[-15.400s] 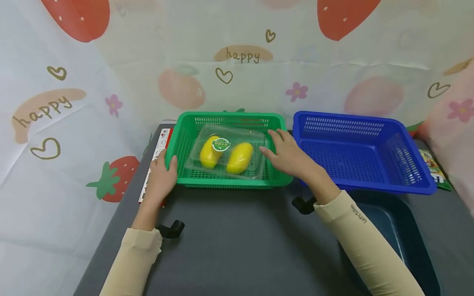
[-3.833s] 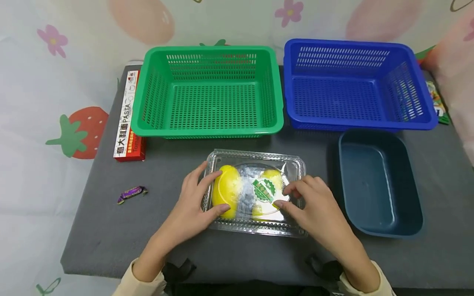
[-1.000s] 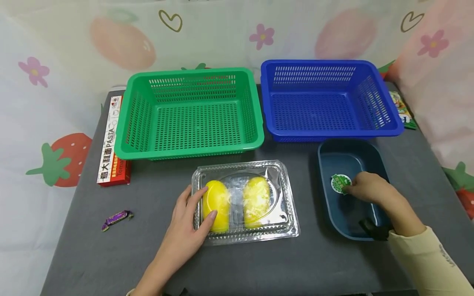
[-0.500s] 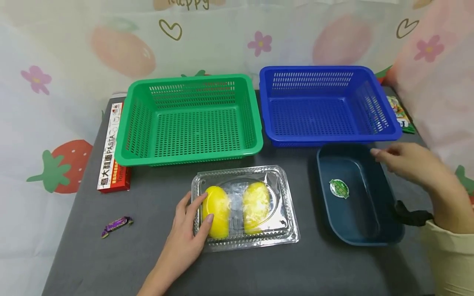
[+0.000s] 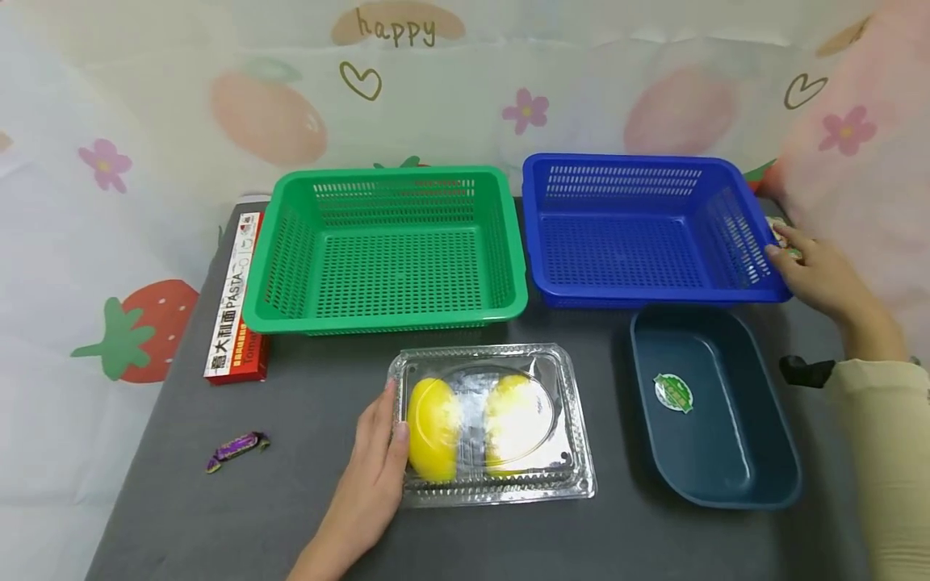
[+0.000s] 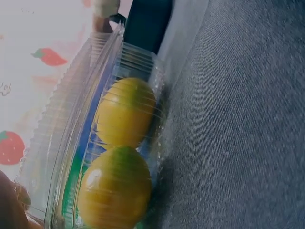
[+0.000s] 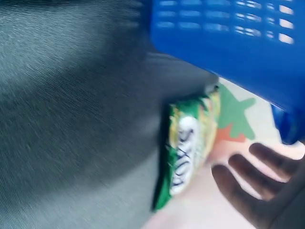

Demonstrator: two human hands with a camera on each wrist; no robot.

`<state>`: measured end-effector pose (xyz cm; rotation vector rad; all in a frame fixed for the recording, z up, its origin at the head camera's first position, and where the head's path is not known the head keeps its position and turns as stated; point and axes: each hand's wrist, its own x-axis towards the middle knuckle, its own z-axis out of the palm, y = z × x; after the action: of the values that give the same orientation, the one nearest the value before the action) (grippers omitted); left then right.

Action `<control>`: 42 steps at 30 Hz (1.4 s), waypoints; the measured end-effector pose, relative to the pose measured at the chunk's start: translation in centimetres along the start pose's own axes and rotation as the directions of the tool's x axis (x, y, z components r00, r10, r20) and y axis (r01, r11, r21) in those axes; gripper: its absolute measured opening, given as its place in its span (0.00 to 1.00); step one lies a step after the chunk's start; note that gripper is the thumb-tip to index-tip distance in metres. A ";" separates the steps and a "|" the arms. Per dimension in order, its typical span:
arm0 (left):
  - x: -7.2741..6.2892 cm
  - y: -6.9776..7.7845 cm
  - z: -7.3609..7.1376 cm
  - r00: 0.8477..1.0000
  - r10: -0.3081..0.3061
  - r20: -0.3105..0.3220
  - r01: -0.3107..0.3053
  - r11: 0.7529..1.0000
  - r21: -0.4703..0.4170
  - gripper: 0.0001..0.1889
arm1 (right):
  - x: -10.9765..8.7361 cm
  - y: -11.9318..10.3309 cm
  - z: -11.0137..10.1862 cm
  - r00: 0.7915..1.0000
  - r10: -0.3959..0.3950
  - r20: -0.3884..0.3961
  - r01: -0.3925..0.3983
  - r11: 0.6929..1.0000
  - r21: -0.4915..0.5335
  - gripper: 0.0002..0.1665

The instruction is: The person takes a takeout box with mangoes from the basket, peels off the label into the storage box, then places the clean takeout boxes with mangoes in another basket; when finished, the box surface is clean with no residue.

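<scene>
My left hand [image 5: 370, 464] rests with straight fingers along the left edge of a clear plastic clamshell box [image 5: 508, 490], which holds two yellow fruits [image 6: 114, 186]. The lid covers the fruits. My right hand [image 5: 828, 278] reaches beside the right end of the blue basket [image 5: 654, 292], over a green snack packet [image 7: 188, 148]. In the right wrist view its fingers [image 7: 233, 183] are spread and apart from the packet. A round green and white sticker [image 5: 673, 393] sticks inside the dark teal tub [image 5: 715, 496], on its left side.
A green basket [image 5: 388, 319] stands at the back left, beside the blue one. A red and white pasta box [image 5: 236, 311] lies against its left side. One purple wrapped candy [image 5: 237, 448] lies at the front left. A printed cloth [image 5: 436, 105] hangs behind.
The clamshell box came out of the green basket onto the table. The sticker moved from its lid into the teal tub. My right hand let it go and moved to the snack packet.
</scene>
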<state>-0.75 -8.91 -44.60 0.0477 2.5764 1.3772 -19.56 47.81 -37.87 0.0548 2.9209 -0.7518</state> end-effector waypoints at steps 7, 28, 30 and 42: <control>0.3 0.4 0.0 0.992 -0.115 0.057 0.122 0.984 -0.127 0.35 | 0.5 0.0 1.1 0.996 0.060 0.063 -0.063 0.997 0.041 0.38; 0.1 2.6 -1.3 0.975 -0.219 0.041 0.222 0.966 -0.133 0.29 | 0.2 -0.5 1.9 0.990 0.131 0.055 -0.134 0.989 0.054 0.39; -0.1 3.6 -1.9 0.978 -0.204 0.033 0.207 0.973 -0.106 0.29 | 0.3 -0.4 2.1 0.990 0.134 0.050 -0.137 0.988 0.070 0.39; 3.6 9.5 -3.6 0.997 -0.058 0.045 0.062 0.992 -0.106 0.28 | 0.2 -0.1 1.9 0.989 0.142 0.037 -0.145 0.984 0.102 0.41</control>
<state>-5.73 -6.08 -35.50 -0.0180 2.4450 1.4741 -19.56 46.80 -39.49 0.2586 2.8108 -0.8732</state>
